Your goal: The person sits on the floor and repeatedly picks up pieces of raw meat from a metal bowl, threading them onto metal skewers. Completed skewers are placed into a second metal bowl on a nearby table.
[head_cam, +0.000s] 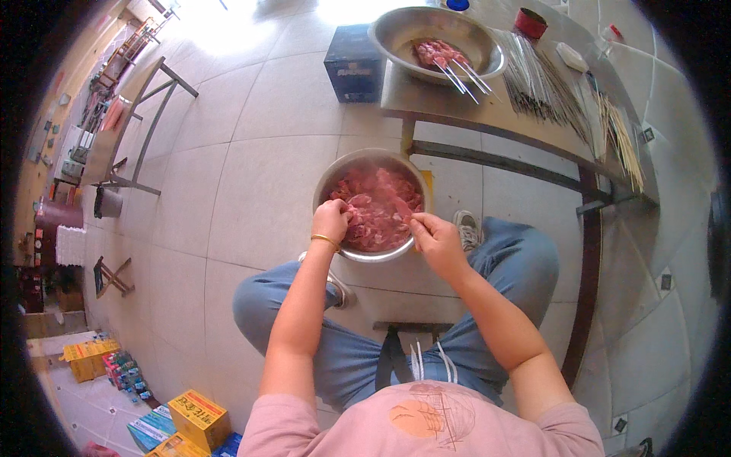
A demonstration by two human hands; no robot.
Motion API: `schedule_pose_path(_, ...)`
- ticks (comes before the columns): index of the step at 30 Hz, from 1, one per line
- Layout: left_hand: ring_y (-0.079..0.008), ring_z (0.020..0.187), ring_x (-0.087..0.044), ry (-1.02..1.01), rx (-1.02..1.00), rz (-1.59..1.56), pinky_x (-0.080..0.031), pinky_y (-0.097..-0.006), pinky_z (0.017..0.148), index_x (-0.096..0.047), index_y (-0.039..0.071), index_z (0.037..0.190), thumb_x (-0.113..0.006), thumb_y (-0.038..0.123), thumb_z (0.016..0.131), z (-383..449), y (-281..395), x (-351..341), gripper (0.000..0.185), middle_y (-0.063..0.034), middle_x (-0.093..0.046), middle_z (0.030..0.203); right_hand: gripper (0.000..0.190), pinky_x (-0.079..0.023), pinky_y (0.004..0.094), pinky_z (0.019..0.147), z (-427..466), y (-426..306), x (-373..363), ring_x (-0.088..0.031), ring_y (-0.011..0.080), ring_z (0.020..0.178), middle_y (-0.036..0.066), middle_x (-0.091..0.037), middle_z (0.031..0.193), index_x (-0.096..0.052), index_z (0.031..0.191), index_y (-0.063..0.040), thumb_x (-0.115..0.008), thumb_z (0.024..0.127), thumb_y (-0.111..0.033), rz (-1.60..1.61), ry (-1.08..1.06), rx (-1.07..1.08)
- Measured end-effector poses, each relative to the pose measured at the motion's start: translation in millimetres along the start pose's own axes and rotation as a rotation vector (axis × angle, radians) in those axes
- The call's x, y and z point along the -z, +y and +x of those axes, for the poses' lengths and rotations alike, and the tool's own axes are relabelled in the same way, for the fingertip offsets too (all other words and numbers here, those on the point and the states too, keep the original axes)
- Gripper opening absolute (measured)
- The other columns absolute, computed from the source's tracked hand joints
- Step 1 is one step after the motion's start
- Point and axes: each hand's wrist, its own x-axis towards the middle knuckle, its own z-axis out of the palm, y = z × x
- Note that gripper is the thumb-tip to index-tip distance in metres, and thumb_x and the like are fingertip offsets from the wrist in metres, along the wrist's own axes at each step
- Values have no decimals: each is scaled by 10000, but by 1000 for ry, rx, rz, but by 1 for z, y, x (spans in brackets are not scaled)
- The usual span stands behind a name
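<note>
Raw red meat pieces (377,231) fill much of a round metal basin (374,256) between my feet. Over the basin's left side, my left hand (331,221) has its fingertips pinched at a piece of meat (355,215). At the right rim, my right hand (437,240) pinches the lower end of a meat strip (402,209) between thumb and fingers. Whether a skewer is in either hand cannot be made out. Up on the table, a wide metal bowl (394,54) contains several meat-loaded skewers (442,56), their bare metal ends over its rim.
Many metal skewers (537,80) and thin wooden sticks (619,140) lie on the table (445,103) at right, near a red can (531,23). A dark blue box (354,65) stands beside the table. Cartons (200,414) sit at lower left; a folding stool (114,277) stands farther up.
</note>
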Motion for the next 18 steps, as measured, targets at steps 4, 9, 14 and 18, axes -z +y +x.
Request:
schedule_pose_path(4,-194,779,-684,-30,177,-364,-538,-313,707,-689,23,922,-727,242,860,6,1,13,231,-132,-718,934,223,-499,326,663,0,-2,2,-657,221,720,180,-681,825,-657,1035,36,-593,930,-150,-2,-8,-4)
schedule_pose_path(9,-137,794,-667,-193,328,-1030,-546,-251,700,-627,-4,1044,-647,232,945,20,-8,20,257,-97,-707,952,214,-498,328,659,0,-2,0,-656,230,717,187,-680,820,-657,1027,36,-592,926,-142,-18,-11,8)
schedule_pose_path(14,-136,805,-671,-194,413,-1342,-565,-257,703,-601,5,1088,-633,242,952,14,0,30,275,-115,-706,966,213,-498,333,654,0,1,-3,-659,234,719,195,-676,814,-657,1019,36,-592,925,-144,-18,-2,-8)
schedule_pose_path(18,-165,793,-681,-186,369,-988,-564,-291,711,-630,5,1057,-643,315,936,14,6,40,333,-125,-715,956,215,-496,332,650,0,2,-3,-653,231,706,191,-675,808,-655,1018,40,-590,927,-143,-29,-7,17)
